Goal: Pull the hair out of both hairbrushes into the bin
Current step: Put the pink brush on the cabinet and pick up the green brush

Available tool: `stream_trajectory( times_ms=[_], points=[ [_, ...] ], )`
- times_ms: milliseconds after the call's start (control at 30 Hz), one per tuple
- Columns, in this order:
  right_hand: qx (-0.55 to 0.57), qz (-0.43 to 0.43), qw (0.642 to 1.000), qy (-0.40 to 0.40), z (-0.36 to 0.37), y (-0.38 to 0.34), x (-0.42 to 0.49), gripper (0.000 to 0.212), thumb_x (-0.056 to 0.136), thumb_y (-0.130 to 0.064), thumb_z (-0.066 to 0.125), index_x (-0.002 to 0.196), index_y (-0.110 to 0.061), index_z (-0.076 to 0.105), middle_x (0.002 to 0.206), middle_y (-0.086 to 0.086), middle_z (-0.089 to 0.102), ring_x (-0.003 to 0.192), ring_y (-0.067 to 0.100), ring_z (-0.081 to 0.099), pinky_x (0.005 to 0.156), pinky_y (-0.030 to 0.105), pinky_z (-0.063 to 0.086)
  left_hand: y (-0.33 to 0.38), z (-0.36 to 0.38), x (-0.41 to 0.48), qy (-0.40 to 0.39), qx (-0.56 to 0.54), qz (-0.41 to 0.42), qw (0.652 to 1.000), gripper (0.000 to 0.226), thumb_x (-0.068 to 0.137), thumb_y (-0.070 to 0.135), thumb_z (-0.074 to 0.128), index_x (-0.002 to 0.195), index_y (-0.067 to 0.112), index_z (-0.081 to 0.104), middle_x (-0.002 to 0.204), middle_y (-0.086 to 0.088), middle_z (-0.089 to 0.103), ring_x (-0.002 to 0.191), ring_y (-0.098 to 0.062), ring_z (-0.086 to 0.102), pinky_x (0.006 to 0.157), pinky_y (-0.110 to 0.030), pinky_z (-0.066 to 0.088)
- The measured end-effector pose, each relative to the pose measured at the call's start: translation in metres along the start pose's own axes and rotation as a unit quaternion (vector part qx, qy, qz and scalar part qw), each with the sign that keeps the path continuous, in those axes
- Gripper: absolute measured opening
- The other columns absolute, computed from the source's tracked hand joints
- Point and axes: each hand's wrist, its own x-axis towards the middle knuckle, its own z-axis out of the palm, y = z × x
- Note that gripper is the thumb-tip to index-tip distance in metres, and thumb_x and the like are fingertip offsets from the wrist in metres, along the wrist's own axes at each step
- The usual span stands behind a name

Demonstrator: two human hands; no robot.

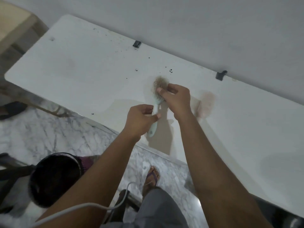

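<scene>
A pale mint hairbrush point(156, 106) is held above the white table point(82, 71), its head matted with tan hair point(160, 83). My left hand point(141, 117) grips the brush's handle. My right hand point(176, 97) is at the brush head, its fingertips pinching the hair on the bristles. A second, pinkish hairbrush point(205, 104) lies on the table just right of my right hand, blurred. A black bin point(54, 178) stands on the floor at the lower left, below my left forearm.
The table runs along a white wall, with two dark clips point(136, 43) at its back edge and small black specks on top. A marble floor, my sandalled foot point(152, 176) and a white cable point(98, 206) lie below. A beige stool point(14, 25) is at the far left.
</scene>
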Motion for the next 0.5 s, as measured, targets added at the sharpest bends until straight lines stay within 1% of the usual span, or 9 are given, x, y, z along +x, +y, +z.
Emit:
stream_trajectory(
  times_ms=[33,100,133,200,267,367,400,433,500],
  points=[
    [0.009,-0.001,1.0,-0.013,0.01,-0.001,-0.001,0.04,0.074,-0.032,0.086,0.094,0.0,0.071,0.097,0.005,0.076,0.098,0.017,0.071,0.094,0.047,0.057,-0.001,-0.011,-0.004,0.008,-0.022,0.006,1.0,0.021,0.078,0.014,0.083,0.098,0.01,0.077,0.089,0.002,0.076,0.076,-0.004,0.072,0.073,-0.026,0.059],
    [0.02,-0.012,0.999,-0.043,0.035,-0.006,-0.007,0.019,0.073,-0.032,0.087,0.076,-0.02,0.072,0.085,-0.012,0.074,0.098,0.013,0.072,0.092,0.045,0.058,-0.006,-0.035,-0.011,0.023,-0.076,-0.004,0.997,0.017,0.081,0.012,0.08,0.097,0.013,0.078,0.088,0.002,0.078,0.075,-0.007,0.073,0.075,-0.033,0.062],
    [0.024,-0.02,0.998,-0.058,0.048,-0.009,-0.012,0.017,0.073,-0.032,0.087,0.069,-0.029,0.07,0.081,-0.016,0.072,0.097,0.013,0.072,0.091,0.046,0.059,-0.01,-0.048,-0.014,0.03,-0.109,-0.021,0.993,0.013,0.082,0.012,0.079,0.094,0.016,0.077,0.085,0.004,0.078,0.073,-0.009,0.074,0.075,-0.039,0.063],
    [0.028,-0.037,0.995,-0.084,0.08,-0.016,-0.025,0.019,0.073,-0.032,0.086,0.062,-0.035,0.071,0.078,-0.015,0.074,0.094,0.014,0.074,0.09,0.047,0.059,-0.02,-0.076,-0.021,0.039,-0.176,-0.051,0.982,0.011,0.084,0.01,0.077,0.089,0.019,0.076,0.077,0.007,0.078,0.068,-0.013,0.073,0.073,-0.05,0.062],
    [0.032,-0.058,0.991,-0.113,0.117,-0.024,-0.043,0.015,0.072,-0.033,0.086,0.066,-0.037,0.073,0.082,-0.013,0.077,0.094,0.013,0.074,0.09,0.045,0.06,-0.034,-0.11,-0.031,0.061,-0.229,-0.069,0.969,0.013,0.085,0.007,0.074,0.095,0.015,0.073,0.082,0.001,0.077,0.075,-0.02,0.074,0.073,-0.053,0.061],
    [0.03,-0.087,0.983,-0.158,0.179,-0.034,-0.079,0.009,0.074,-0.034,0.084,0.079,-0.033,0.076,0.088,-0.01,0.079,0.092,0.01,0.075,0.089,0.042,0.061,-0.064,-0.169,-0.053,0.097,-0.27,-0.068,0.956,0.024,0.088,0.004,0.07,0.112,0.008,0.07,0.101,-0.012,0.075,0.093,-0.032,0.074,0.074,-0.05,0.062],
    [0.023,-0.092,0.98,-0.176,0.201,-0.037,-0.093,0.013,0.075,-0.034,0.084,0.086,-0.029,0.079,0.09,-0.01,0.079,0.092,0.008,0.074,0.089,0.041,0.061,-0.077,-0.189,-0.062,0.109,-0.279,-0.064,0.952,0.027,0.089,0.004,0.069,0.116,0.008,0.069,0.104,-0.014,0.074,0.093,-0.031,0.074,0.073,-0.048,0.062],
    [0.015,-0.097,0.976,-0.192,0.224,-0.038,-0.108,0.024,0.075,-0.035,0.083,0.095,-0.024,0.08,0.092,-0.012,0.078,0.094,0.006,0.074,0.09,0.04,0.06,-0.089,-0.209,-0.071,0.122,-0.284,-0.061,0.949,0.029,0.09,0.005,0.068,0.118,0.007,0.068,0.106,-0.014,0.074,0.092,-0.03,0.075,0.073,-0.046,0.063],
    [-0.006,-0.106,0.97,-0.219,0.267,-0.041,-0.139,0.038,0.076,-0.036,0.083,0.11,-0.019,0.077,0.092,-0.017,0.075,0.091,-0.004,0.071,0.09,0.032,0.06,-0.116,-0.247,-0.09,0.144,-0.293,-0.055,0.944,0.032,0.09,0.006,0.068,0.122,0.007,0.067,0.108,-0.013,0.074,0.092,-0.027,0.075,0.075,-0.046,0.062]
  ],
)
